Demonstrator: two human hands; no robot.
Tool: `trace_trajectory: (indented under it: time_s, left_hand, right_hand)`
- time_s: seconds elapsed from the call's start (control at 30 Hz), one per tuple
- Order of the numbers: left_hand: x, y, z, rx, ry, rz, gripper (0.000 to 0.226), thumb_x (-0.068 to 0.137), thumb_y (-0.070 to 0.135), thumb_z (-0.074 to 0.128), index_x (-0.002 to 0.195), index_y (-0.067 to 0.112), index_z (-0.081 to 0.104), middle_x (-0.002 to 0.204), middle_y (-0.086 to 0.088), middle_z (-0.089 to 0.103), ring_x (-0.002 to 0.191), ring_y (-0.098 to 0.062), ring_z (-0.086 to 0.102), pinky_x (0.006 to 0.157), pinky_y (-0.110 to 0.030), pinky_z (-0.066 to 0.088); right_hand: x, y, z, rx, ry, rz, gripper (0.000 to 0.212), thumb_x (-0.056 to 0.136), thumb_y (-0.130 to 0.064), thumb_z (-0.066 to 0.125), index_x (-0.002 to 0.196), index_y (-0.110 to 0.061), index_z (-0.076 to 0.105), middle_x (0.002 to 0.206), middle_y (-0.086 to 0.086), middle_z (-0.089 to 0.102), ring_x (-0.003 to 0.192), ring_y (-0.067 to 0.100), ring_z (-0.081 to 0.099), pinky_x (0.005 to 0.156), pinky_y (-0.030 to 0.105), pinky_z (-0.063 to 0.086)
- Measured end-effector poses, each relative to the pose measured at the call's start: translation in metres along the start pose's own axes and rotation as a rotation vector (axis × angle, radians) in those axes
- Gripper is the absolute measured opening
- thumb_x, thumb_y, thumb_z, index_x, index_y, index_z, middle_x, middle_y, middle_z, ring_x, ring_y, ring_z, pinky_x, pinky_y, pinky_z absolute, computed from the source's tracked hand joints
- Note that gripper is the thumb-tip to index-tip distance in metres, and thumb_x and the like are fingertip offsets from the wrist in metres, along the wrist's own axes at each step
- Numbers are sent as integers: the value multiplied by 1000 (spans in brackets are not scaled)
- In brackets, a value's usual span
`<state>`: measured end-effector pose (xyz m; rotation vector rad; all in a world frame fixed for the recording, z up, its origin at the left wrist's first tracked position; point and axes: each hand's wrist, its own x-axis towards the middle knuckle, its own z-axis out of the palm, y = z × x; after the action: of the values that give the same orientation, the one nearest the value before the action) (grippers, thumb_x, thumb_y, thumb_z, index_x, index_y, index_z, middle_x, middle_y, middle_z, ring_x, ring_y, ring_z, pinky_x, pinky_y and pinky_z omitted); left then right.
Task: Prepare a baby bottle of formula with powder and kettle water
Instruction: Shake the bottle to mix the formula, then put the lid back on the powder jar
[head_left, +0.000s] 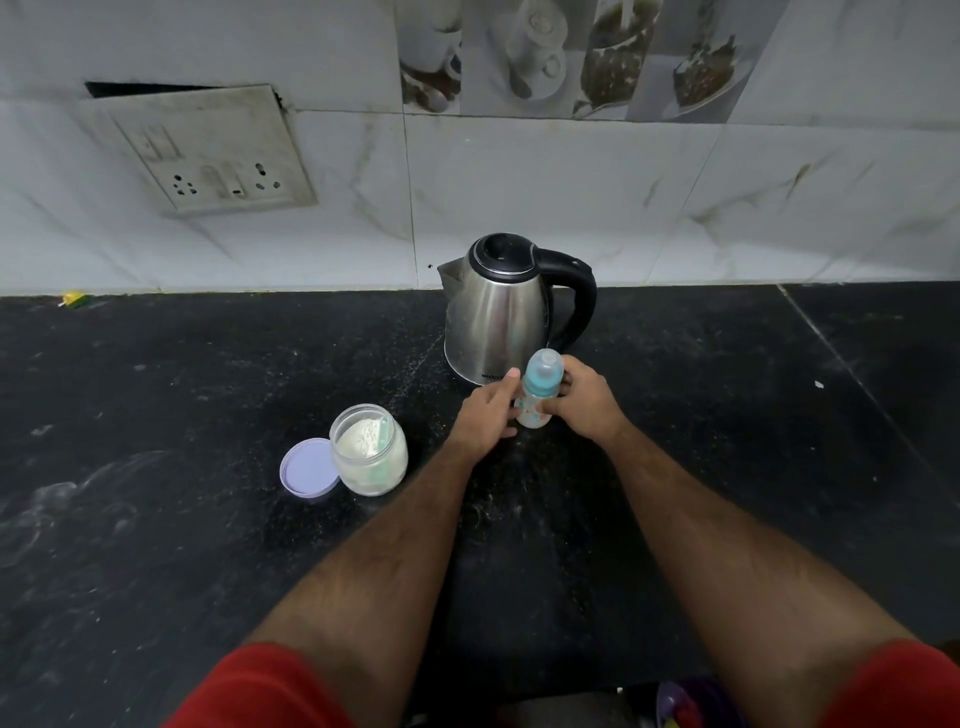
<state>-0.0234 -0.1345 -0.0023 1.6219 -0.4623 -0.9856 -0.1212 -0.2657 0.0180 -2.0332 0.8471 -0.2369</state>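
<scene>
A small baby bottle (537, 392) with a teal collar and a clear cap stands upright on the black counter (208, 519), just in front of the steel kettle (496, 312). My left hand (485, 415) holds the bottle's left side and my right hand (584, 400) wraps its right side. The kettle has a black lid and its black handle points right. To the left, an open glass jar (370, 449) holds white powder with a pale green scoop inside. Its lilac lid (307, 469) lies flat beside the jar on the left.
The tiled wall (571, 208) rises right behind the kettle, with a socket plate (208, 150) at upper left. A small yellow-green item (72, 299) lies at the counter's back left. The counter's front edge runs below my forearms.
</scene>
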Motion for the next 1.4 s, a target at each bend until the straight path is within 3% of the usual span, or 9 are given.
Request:
trace_trajectory:
  time_s: [0.2, 0.33, 0.4, 0.6, 0.8, 0.97, 1.13, 1.27, 1.4]
  left_hand:
    - [-5, 1, 2, 9, -12, -3, 54, 98, 57, 40, 132, 20, 58, 127, 3, 63, 114, -15, 61, 92, -40, 56]
    - [-14, -1, 4, 52, 98, 95, 23, 98, 46, 49, 111, 33, 62, 112, 6, 67, 112, -20, 64, 93, -46, 56]
    - [-20, -6, 3, 101, 148, 144, 31, 96, 40, 56, 122, 25, 63, 118, 1, 68, 111, -17, 65, 96, -45, 54]
    - [-70, -26, 1, 157, 114, 219, 33, 94, 27, 64, 126, 19, 64, 108, 13, 69, 96, 6, 65, 94, -33, 55]
    - [-120, -62, -34, 258, 184, 226, 28, 92, 23, 67, 119, 19, 68, 108, 14, 71, 95, 9, 64, 86, -12, 48]
    - [-146, -78, -78, 263, 300, 196, 22, 91, 23, 68, 113, 25, 71, 101, 14, 73, 95, 4, 66, 87, -17, 51]
    - [-163, -81, -123, 205, 504, 195, 12, 89, 15, 70, 93, 26, 73, 86, 4, 75, 75, -3, 66, 73, -13, 49]
    - [-160, -75, -155, 218, 575, 173, 24, 81, 19, 79, 98, 31, 67, 88, 9, 71, 75, -3, 63, 76, -14, 49]
    - [-139, -68, -171, 422, 451, 166, 78, 68, 34, 89, 136, 25, 52, 127, 14, 57, 110, -7, 55, 93, -17, 40]
  right_hand:
    - [-1, 2, -1, -1, -22, 11, 69, 74, 4, 78, 134, -17, 52, 129, 4, 62, 122, 20, 58, 104, 46, 48]
    - [-8, 5, -3, 11, -11, 25, 74, 73, 4, 79, 138, -15, 49, 136, 7, 59, 128, 23, 55, 108, 44, 45]
    - [-17, 6, -4, -40, 72, 50, 75, 74, -2, 80, 141, -11, 47, 138, 11, 56, 129, 25, 53, 109, 41, 44]
    - [-70, 6, 8, -149, 350, -2, 41, 85, -13, 71, 124, -14, 61, 118, 4, 62, 105, 15, 60, 94, 31, 51]
    - [-106, -2, 51, -56, 228, -139, 18, 84, -11, 73, 101, -14, 70, 97, -4, 63, 85, 8, 63, 81, 26, 54]
    - [-111, -18, 93, -35, 89, -177, 15, 83, -15, 74, 97, -19, 70, 96, -8, 63, 84, 8, 65, 79, 24, 52]
    - [-102, -36, 127, -20, 11, -189, 20, 81, -10, 74, 100, -17, 70, 98, -4, 63, 85, 10, 65, 81, 20, 50]
    - [-89, -44, 142, -29, -70, -138, 40, 81, -3, 70, 119, -15, 63, 107, 2, 63, 95, 14, 62, 89, 24, 51]
    - [-70, -53, 146, -60, -192, -75, 59, 81, 4, 58, 135, -17, 51, 124, 6, 61, 113, 18, 59, 99, 30, 49]
